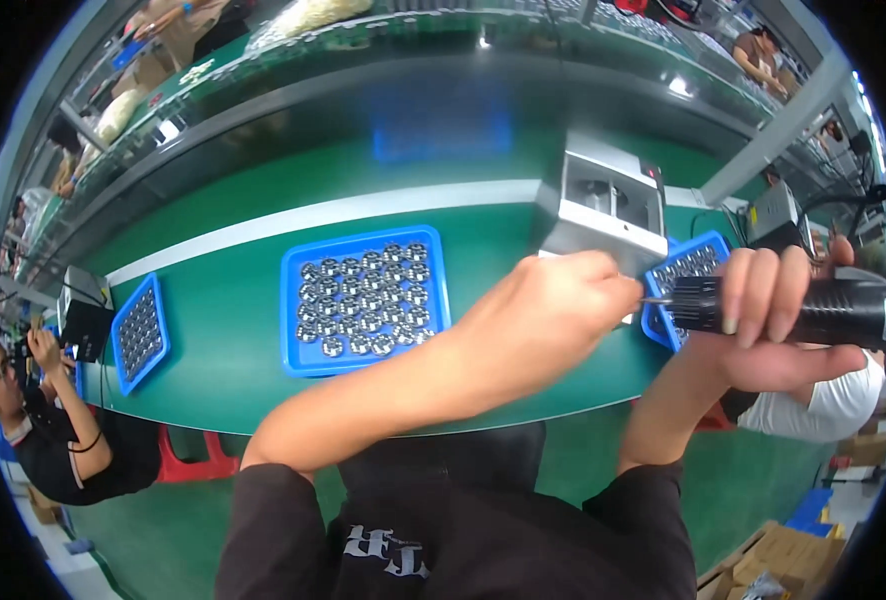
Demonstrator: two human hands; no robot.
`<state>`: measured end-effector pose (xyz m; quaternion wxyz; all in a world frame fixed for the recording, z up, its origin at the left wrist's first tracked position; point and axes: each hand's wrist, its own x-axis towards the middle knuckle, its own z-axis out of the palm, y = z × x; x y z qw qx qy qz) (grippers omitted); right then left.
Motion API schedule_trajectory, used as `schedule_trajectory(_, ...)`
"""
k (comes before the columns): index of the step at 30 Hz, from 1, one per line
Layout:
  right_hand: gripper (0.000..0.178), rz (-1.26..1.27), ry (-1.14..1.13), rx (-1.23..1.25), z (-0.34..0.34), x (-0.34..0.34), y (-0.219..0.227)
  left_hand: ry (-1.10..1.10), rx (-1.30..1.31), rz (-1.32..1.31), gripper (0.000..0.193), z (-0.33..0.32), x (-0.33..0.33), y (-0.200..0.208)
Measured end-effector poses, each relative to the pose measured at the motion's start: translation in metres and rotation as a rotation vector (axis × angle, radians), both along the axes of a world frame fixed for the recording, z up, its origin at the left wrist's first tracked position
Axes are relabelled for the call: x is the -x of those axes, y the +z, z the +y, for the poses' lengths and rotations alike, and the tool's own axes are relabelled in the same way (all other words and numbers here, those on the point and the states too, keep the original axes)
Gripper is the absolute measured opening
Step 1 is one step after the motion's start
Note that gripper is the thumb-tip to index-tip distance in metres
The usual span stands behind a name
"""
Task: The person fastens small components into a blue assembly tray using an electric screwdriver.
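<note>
My right hand is wrapped around a black electric screwdriver, held level with its thin bit pointing left. At the end of that bit my left hand is closed, fingers pinched together; what they hold, if anything, is hidden behind them. Just beyond my left hand stands a grey metal box-shaped machine with an open-topped front. A blue tray filled with several small round silver-and-black parts lies on the green table, left of my left forearm.
A second blue tray of similar parts sits partly behind the screwdriver. Another blue tray lies at the far left near a dark box. Co-workers sit at left and right. Behind the table runs a pale strip.
</note>
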<state>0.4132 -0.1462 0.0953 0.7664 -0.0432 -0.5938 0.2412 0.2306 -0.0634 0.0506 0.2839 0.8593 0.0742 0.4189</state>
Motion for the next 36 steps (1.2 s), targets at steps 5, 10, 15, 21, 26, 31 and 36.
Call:
schedule_trajectory(5,0.090,0.095,-0.101,-0.035,0.000,-0.051,0.007,-0.002,-0.264,0.075,0.007,0.044,-0.039,0.015)
schedule_trajectory(10,0.076,0.191,0.025,0.127,-0.006,-0.061,-0.006,-0.006,-0.404,0.174,0.007,0.089,-0.073,0.010)
schedule_trajectory(15,0.064,0.227,0.237,0.231,0.016,-0.036,-0.037,-0.127,-0.159,0.316,0.012,0.101,-0.093,0.004)
schedule_trajectory(21,0.055,0.275,0.210,0.303,0.012,-0.030,-0.050,-0.255,-0.279,0.181,0.016,0.112,-0.078,-0.005)
schedule_trajectory(26,0.078,0.204,0.197,0.302,0.033,-0.027,-0.052,-0.106,-0.321,0.110,0.033,0.133,-0.011,0.011)
schedule_trajectory(31,0.088,0.108,0.162,0.233,0.033,-0.036,-0.057,-0.053,-0.251,0.280,0.036,0.084,0.028,0.007)
schedule_trajectory(36,0.092,0.140,0.106,0.242,0.035,-0.024,-0.053,-0.072,-0.254,0.422,0.029,0.031,0.019,-0.013)
